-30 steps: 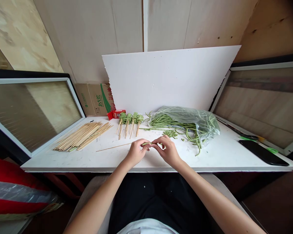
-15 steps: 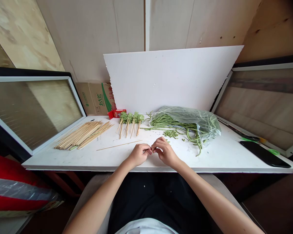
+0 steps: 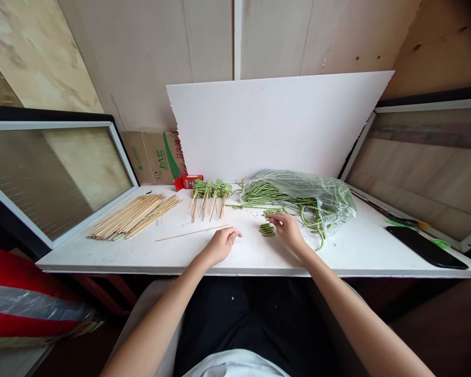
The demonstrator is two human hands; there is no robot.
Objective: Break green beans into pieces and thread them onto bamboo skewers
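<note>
My left hand (image 3: pixel 221 245) rests over the table's front part, its fingers curled in and the index fingertip pointing right; whatever may be inside is hidden. A single bamboo skewer (image 3: pixel 192 232) lies just to its upper left. My right hand (image 3: pixel 289 230) reaches over the small heap of cut green bean pieces (image 3: pixel 270 212), thumb and index slightly apart at the heap's near side. Beside the right fingertips, a short row of cut bean pieces (image 3: pixel 266 229) lies on the white table (image 3: pixel 141 256).
A bundle of skewers (image 3: pixel 131 215) lies left. Several skewered bean bunches (image 3: pixel 212 188) stand at the back by a red box (image 3: pixel 188 181). Long green beans (image 3: pixel 275 195) spill from a plastic bag (image 3: pixel 317 186). A black phone (image 3: pixel 426 247) lies right. A white board (image 3: pixel 278 125) stands behind.
My hands, close together before, have parted. The right hand has moved right and away from me to the bean pieces, uncovering the short row. The left hand has barely moved.
</note>
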